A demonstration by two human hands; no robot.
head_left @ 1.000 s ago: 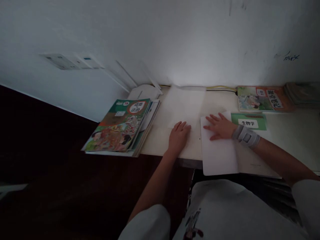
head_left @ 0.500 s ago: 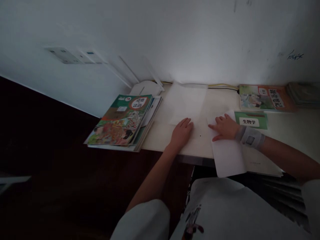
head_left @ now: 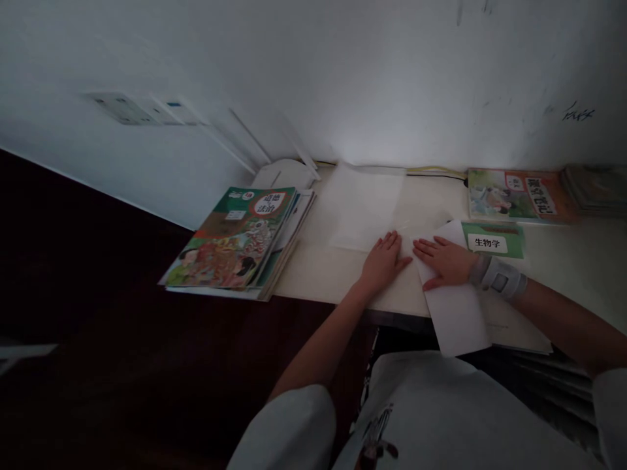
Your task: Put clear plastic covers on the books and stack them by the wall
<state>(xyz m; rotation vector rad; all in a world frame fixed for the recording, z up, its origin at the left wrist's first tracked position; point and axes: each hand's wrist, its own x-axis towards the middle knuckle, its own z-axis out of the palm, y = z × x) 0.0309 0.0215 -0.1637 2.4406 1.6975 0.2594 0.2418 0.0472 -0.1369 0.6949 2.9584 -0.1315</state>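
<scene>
My right hand [head_left: 445, 261], with a grey band [head_left: 499, 279] on its wrist, lies flat on a white sheet of paper [head_left: 460, 323]. The sheet covers the left part of a green-topped biology book [head_left: 492, 241], and its lower end hangs past the table edge. Flat on the tabletop [head_left: 323, 271] rests my left hand [head_left: 383, 266], fingers stretched out, just left of the white sheet. Nothing is held in it. A translucent sheet [head_left: 367, 202] lies beyond the left hand, against the wall side.
A stack of textbooks [head_left: 230, 245] overhangs the table's left front corner. At the back right lie an orange and green notebook [head_left: 519, 194] and more books [head_left: 595, 188]. Cables [head_left: 435, 172] run along the wall [head_left: 343, 78]. Sockets [head_left: 127, 109] are on the left.
My left hand has slid right along the tabletop toward my right hand. My right hand's fingers now lie flatter, and the white sheet's lower end appears slightly further right.
</scene>
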